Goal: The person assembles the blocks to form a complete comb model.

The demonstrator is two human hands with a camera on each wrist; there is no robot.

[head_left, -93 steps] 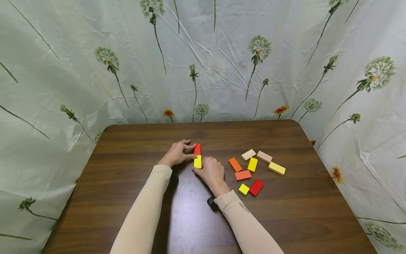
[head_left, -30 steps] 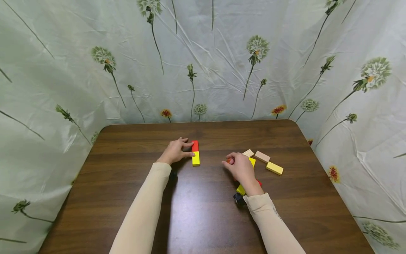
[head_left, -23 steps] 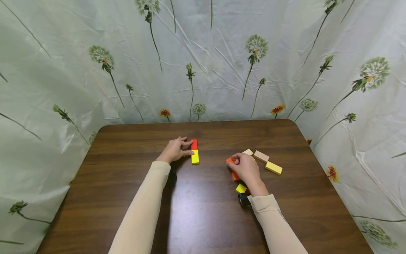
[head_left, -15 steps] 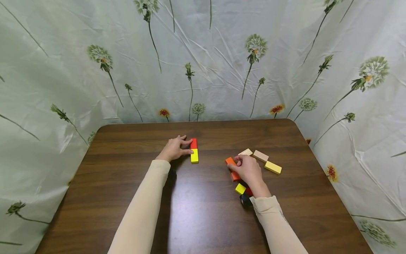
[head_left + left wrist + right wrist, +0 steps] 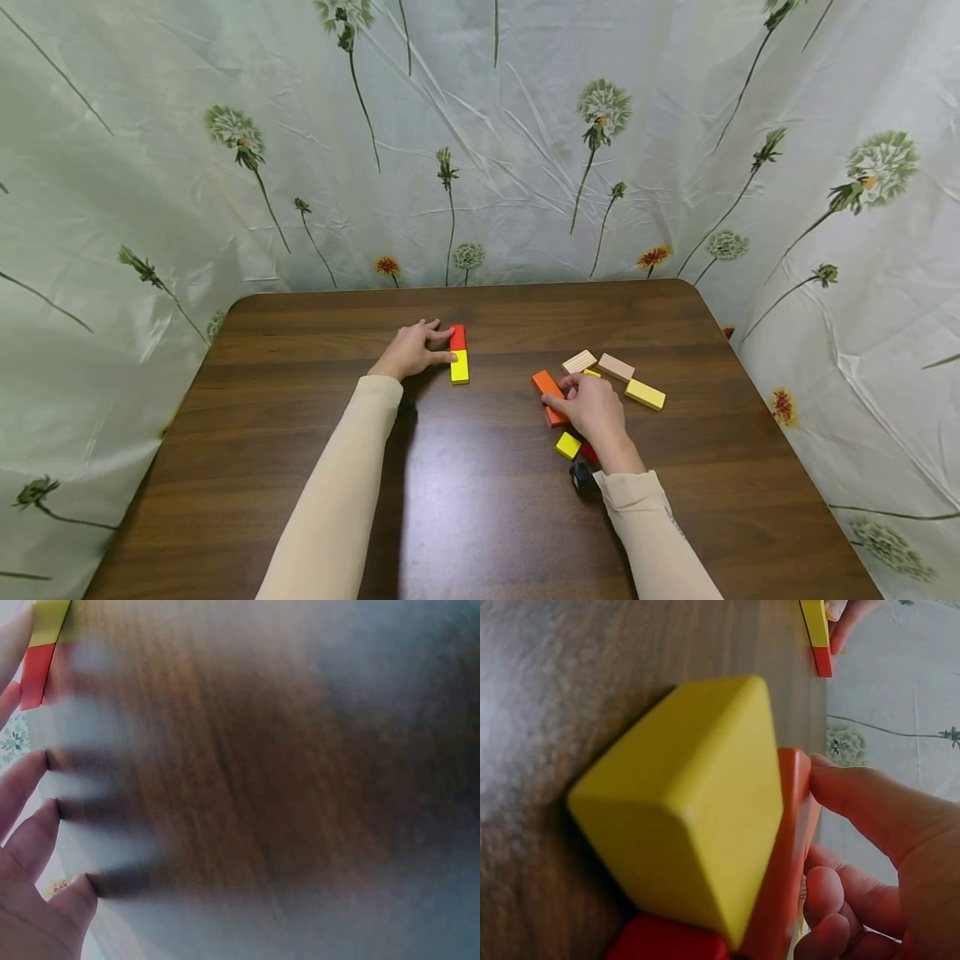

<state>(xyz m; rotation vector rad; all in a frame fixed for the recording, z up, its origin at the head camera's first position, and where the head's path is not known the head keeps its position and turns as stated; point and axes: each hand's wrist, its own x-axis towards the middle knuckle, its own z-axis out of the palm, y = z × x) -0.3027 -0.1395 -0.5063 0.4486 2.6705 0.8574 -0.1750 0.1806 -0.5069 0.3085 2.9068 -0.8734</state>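
Note:
At the table's centre-left, a red block [image 5: 458, 337] and a yellow block [image 5: 460, 367] lie end to end in a line. My left hand [image 5: 409, 351] lies along their left side, index finger at the red one and thumb at the yellow one. Its other fingertips rest on the table in the left wrist view. To the right, my right hand [image 5: 597, 408] pinches an orange block [image 5: 546, 382] between thumb and fingers. A second orange block [image 5: 556, 417] is partly covered by that hand. A short yellow block [image 5: 682, 802] looms close in the right wrist view.
Around the right hand lie a striped pale block [image 5: 580, 362], a pinkish block [image 5: 617, 367] and a light yellow block [image 5: 645, 395]. Another yellow block [image 5: 592, 373] and a red block [image 5: 588, 452] are mostly hidden. A floral curtain [image 5: 480, 167] hangs behind the brown table [image 5: 480, 517].
My right hand has left the yellow block of the line and gone right to the orange block, then shifted slightly along it. My left hand has stayed beside the line.

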